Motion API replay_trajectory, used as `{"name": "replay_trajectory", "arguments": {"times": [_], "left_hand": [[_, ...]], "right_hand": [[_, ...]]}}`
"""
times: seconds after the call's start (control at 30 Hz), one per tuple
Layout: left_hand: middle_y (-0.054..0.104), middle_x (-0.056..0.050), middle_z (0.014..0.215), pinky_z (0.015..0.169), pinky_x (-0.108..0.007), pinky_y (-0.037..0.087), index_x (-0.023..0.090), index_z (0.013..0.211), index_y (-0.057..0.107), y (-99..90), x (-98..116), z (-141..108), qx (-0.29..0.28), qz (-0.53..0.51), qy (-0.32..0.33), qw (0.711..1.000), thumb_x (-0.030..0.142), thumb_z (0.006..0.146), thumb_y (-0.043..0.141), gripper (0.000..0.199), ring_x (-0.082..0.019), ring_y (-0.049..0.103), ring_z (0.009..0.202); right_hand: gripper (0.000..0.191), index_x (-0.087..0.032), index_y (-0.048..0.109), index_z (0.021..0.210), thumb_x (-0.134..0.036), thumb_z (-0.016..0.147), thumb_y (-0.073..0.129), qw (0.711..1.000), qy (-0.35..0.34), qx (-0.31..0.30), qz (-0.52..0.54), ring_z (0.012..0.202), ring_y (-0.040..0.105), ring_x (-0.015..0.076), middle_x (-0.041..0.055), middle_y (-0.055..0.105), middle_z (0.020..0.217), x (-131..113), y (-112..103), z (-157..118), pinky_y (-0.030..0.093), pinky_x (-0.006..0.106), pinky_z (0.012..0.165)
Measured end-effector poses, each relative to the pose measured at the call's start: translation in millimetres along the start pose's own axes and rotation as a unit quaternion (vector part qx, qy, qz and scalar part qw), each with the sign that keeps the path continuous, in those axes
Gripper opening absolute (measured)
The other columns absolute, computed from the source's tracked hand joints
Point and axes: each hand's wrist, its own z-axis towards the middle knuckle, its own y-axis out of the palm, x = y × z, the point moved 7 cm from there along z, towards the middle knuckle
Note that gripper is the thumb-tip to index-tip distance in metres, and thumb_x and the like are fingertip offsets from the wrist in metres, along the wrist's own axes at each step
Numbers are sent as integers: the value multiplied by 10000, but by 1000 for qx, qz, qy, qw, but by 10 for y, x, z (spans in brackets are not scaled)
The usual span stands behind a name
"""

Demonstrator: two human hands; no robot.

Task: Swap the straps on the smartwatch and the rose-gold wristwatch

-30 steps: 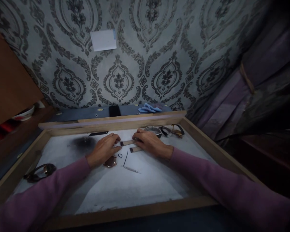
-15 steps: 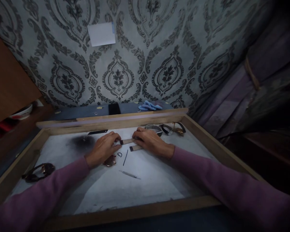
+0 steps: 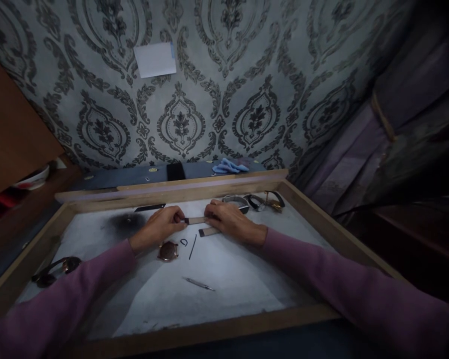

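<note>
A watch strap (image 3: 196,220), light brown with a dark end, stretches between my two hands above the white tray surface. My left hand (image 3: 157,227) pinches its dark left end between thumb and fingers. My right hand (image 3: 230,219) is closed round its other end, which the fingers hide. Just below lies a second strap piece (image 3: 209,231), partly under my right hand. A rose-gold watch case (image 3: 168,252) without a strap rests below my left hand. Beside it are a small dark loop (image 3: 183,242) and a thin dark strip (image 3: 192,247). Nearer to me lies a slim metal spring-bar tool (image 3: 199,284).
A wooden-rimmed tray (image 3: 194,326) surrounds the work. Several watches (image 3: 256,202) lie at its back right, and another watch (image 3: 58,269) at the left. A black blade-like strip (image 3: 149,207) lies at the back. Behind the rim is a blue cloth (image 3: 230,166).
My left hand has shifted slightly, and more of the watch case shows below it. Both hands stay at the strap. The whole view has moved a little.
</note>
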Motion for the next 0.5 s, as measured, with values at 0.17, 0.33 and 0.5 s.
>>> {"name": "replay_trajectory", "arguments": {"times": [0.17,0.33,0.5], "left_hand": [[612,12,658,570,-247,381,167,758,665,22,-89,157,-12,-31,-27,999,313,667,651,173,-175,566,670],[622,6,618,567,-247,378,145,712,687,50,-120,208,-18,-55,-41,997,307,651,642,179,-163,560,620],[603,14,560,523,-239,342,150,657,680,51,-138,198,-8,-64,-63,996,353,648,676,203,-156,535,577]], "right_hand": [[68,-134,656,937,-116,880,626,1000,-9,7,13,796,564,155,66,628,954,-2,-8,-19,358,248,696],[63,-131,658,930,-121,890,610,1000,-11,13,21,800,564,156,67,623,948,1,-11,-31,360,252,696],[63,-133,658,935,-123,886,620,1000,-6,10,24,797,564,154,64,620,951,3,-12,-28,359,252,694]]}}
